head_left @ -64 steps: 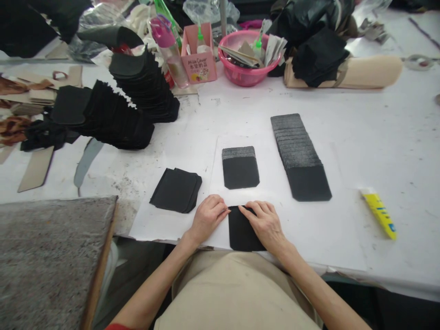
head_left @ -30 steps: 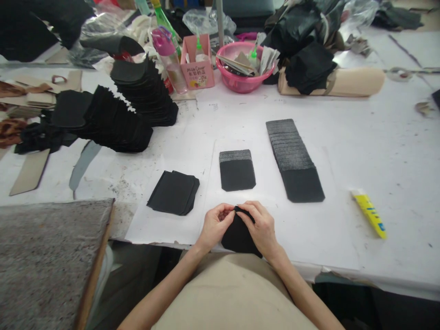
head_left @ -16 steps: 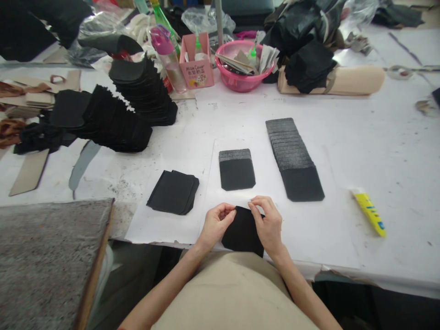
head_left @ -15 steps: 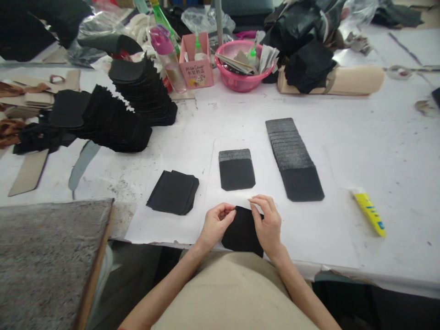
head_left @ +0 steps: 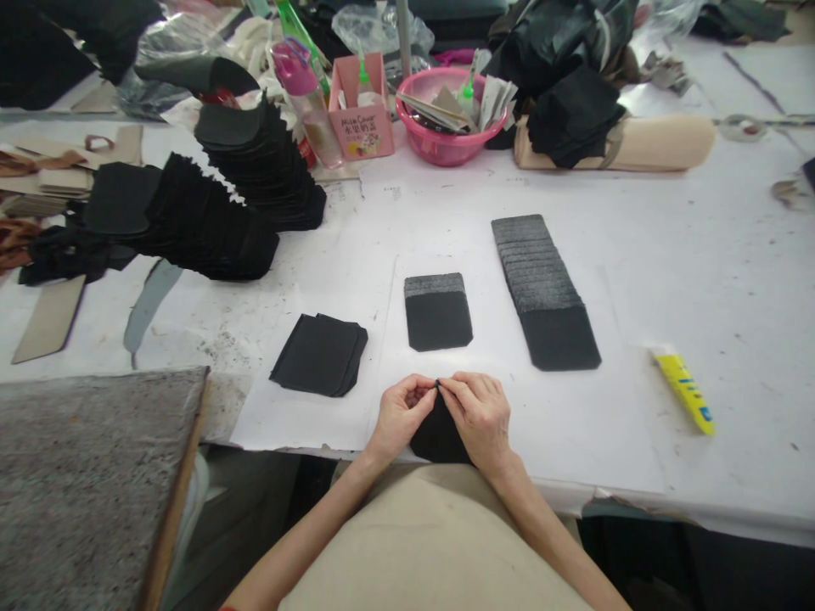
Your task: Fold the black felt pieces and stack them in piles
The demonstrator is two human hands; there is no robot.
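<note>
A black fabric or leather piece [head_left: 439, 437] lies at the table's front edge, partly covered by both hands. My left hand [head_left: 403, 416] pinches its top edge between thumb and fingers. Close beside it, my right hand [head_left: 479, 414] is closed on the same edge, the fingertips of both hands almost meeting. Beyond them lies a short overlapped stack of black pieces [head_left: 439, 321] with grey upper strips. To its right stretches a longer overlapped row [head_left: 560, 338] of the same kind. A small pile of plain black pieces [head_left: 318, 355] rests to the left.
Tall stacks of black pieces [head_left: 210, 225] stand at the left, behind a grey-topped board [head_left: 95, 475]. At the right lies a yellow tube [head_left: 686, 392]. A pink basin [head_left: 439, 148], a pink box [head_left: 368, 136] and a beige roll [head_left: 668, 144] line the back.
My right hand has moved left along the top edge, and its raised fingers have closed there beside my left hand. The left hand keeps its place.
</note>
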